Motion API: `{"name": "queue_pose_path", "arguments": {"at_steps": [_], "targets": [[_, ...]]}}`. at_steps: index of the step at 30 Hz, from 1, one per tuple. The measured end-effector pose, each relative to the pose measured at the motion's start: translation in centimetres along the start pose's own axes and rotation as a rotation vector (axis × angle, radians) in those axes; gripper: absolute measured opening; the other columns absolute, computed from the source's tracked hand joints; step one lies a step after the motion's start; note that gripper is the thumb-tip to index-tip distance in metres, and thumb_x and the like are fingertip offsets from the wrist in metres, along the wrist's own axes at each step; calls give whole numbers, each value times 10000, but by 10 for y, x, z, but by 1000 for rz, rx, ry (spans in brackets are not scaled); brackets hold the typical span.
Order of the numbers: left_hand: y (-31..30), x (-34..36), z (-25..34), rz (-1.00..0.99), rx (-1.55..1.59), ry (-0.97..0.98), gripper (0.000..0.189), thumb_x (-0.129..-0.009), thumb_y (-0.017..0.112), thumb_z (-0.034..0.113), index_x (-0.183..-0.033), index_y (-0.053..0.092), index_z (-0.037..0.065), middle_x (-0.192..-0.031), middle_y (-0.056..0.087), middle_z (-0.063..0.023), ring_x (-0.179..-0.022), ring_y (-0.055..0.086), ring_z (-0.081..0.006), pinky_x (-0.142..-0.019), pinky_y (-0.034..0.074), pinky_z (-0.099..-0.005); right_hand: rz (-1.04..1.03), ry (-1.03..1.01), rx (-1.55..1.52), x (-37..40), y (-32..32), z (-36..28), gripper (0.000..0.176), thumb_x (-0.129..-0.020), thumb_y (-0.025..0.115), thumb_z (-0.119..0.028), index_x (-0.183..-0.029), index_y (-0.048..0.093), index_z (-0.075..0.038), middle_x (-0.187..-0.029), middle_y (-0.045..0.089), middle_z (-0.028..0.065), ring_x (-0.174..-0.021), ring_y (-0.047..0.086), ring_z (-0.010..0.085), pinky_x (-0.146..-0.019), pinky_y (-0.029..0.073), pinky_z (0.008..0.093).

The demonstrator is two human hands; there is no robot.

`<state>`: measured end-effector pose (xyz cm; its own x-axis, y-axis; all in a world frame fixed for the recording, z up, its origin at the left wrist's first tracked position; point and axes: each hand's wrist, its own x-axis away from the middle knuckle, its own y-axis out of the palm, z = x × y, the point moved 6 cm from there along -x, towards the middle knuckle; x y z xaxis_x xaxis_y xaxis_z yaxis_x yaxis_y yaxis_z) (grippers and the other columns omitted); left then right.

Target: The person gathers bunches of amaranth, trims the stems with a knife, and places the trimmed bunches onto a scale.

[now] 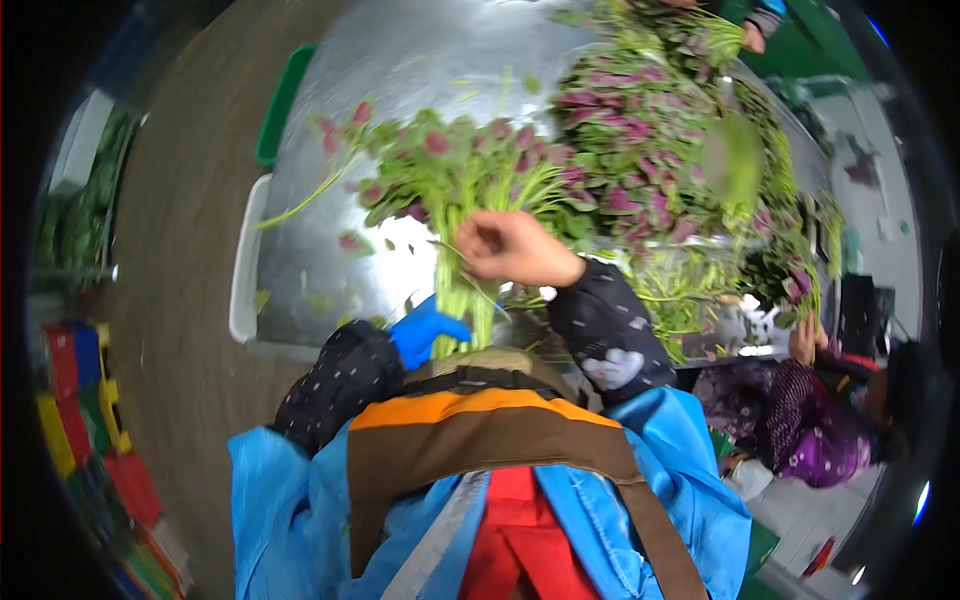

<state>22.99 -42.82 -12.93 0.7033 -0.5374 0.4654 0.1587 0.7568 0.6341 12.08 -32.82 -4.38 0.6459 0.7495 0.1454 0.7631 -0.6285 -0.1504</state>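
Note:
A bunch of leafy greens [455, 175] with purple-marked leaves and pale green stems stands over the metal table [340, 100], close to my body. My left hand [428, 332], in a blue glove, is wrapped round the lower stems. Bare and curled, my right hand [515, 248] is at the upper stems on the bunch's right side; a thin strand runs beside it, and what its fingers hold is too small to make out. One loose sprig [315, 195] lies to the left of the bunch.
A large heap of the same greens [630, 140] covers the table's right side. A white tray [247, 270] and a green tray [285, 105] line the left edge. A co-worker in purple [820, 425] is at the right; another person's hand [753, 38] shows at the top right.

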Motion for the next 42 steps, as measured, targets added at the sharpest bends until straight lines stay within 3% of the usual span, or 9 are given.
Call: {"name": "queue_pose_path", "arguments": {"at_steps": [3,11,15,19,23,25,27,31,42], "targets": [[-22,-7,-25,33,-1,-71,633,-668,603,-64,-1279,467,36,-1153,582,-67,-1076,548,-193,-898,452,-334,209,-12,696,-25,-19,26,423,-702,585,-72,-1123,608,-107,-771,642,184,-736,644,322,-674,513,429],[-3,-4,-14,-2,49,-78,710,-636,520,-74,-1330,376,-30,-1249,528,-179,-1130,535,-302,-974,429,-402,168,-79,1016,-50,-8,58,121,-691,587,-112,-740,638,-14,-727,632,192,-706,624,375,-642,505,447],[-14,-7,-18,-33,-3,-52,654,-648,531,-51,-1293,424,-38,-1221,545,-175,-1088,561,-295,-953,448,-392,-284,66,707,-8,17,11,119,-781,618,-120,-836,654,-21,-766,658,130,-708,644,235,-613,506,366],[-56,-21,-42,-184,-50,-177,635,-666,556,-5,-1289,440,-44,-1243,532,-172,-1129,536,-286,-990,423,-383,-774,-120,-268,79,41,-44,178,-904,587,-163,-963,577,4,-781,616,33,-679,581,91,-592,477,256],[12,0,-4,-80,76,-79,764,-645,555,-37,-1374,325,-21,-1337,458,-160,-1263,426,-300,-1048,367,-407,-303,46,-473,139,-32,-7,144,-863,629,-133,-955,591,-29,-766,614,73,-671,589,122,-588,473,268],[18,-5,-3,-97,104,-63,800,-625,552,-61,-1385,306,-8,-1362,433,-152,-1286,398,-306,-1051,367,-420,233,283,826,164,-84,55,205,-808,668,-123,-995,619,-55,-848,639,137,-722,634,202,-603,492,319],[21,-8,-3,-118,130,-48,827,-604,553,-77,-1388,302,5,-1378,416,-145,-1294,387,-306,-1048,374,-431,543,600,1342,189,-101,66,309,-738,700,-190,-1017,648,-68,-969,642,150,-901,617,309,-767,498,419],[25,-9,-5,-112,128,-54,812,-596,540,-74,-1375,323,-6,-1375,418,-155,-1288,395,-306,-1067,346,-434,684,42,376,165,-68,51,235,-787,686,-176,-987,662,-56,-955,661,124,-828,641,243,-739,499,339],[9,2,-2,-20,-15,-132,526,-752,559,33,-1271,472,17,-1201,578,-120,-1133,540,-246,-1005,394,-358,259,527,-518,68,43,90,423,-875,609,-395,-1084,593,-28,-889,614,21,-780,570,106,-661,479,262]]}}
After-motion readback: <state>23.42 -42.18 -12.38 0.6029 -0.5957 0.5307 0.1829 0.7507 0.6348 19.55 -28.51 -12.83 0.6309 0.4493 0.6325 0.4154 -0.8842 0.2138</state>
